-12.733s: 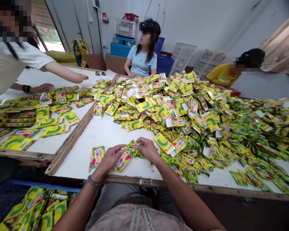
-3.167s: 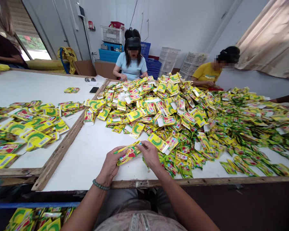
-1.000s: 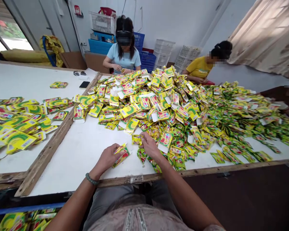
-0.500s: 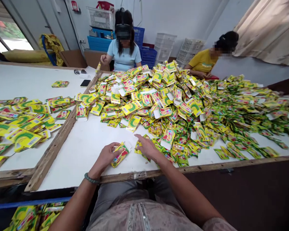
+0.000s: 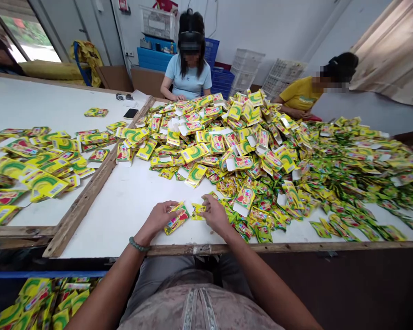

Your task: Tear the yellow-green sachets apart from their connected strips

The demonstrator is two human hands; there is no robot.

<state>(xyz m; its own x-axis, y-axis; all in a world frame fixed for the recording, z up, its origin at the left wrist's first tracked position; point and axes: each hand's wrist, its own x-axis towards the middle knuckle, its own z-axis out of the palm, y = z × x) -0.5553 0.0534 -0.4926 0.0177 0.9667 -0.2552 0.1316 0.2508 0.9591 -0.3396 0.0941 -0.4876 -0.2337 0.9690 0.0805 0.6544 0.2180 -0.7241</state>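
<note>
In the head view, my left hand [image 5: 161, 216] is closed on a small yellow and green carton [image 5: 177, 221] with a red picture, tilted just above the white tabletop [image 5: 124, 213]. To its right my right hand [image 5: 215, 213] pinches a small yellow packet [image 5: 198, 211] between thumb and fingers, close to the carton's upper end. Past my right hand lie loose shiny green and yellow sachets [image 5: 258, 215]. A large heap of similar cartons [image 5: 216, 142] rises behind both hands, several with white flaps sticking out.
A wooden strip [image 5: 86, 201] divides the table; more cartons [image 5: 44, 169] lie left of it, near a phone [image 5: 131, 113]. Below the edge, a blue-rimmed container [image 5: 55, 275] holds cartons. One co-worker [image 5: 189, 73] sits opposite, another [image 5: 301, 94] at the far right.
My right hand has closed on a small yellow packet and drawn it from the loose sachets. The co-worker opposite has lowered a raised hand. The whole view has shifted slightly.
</note>
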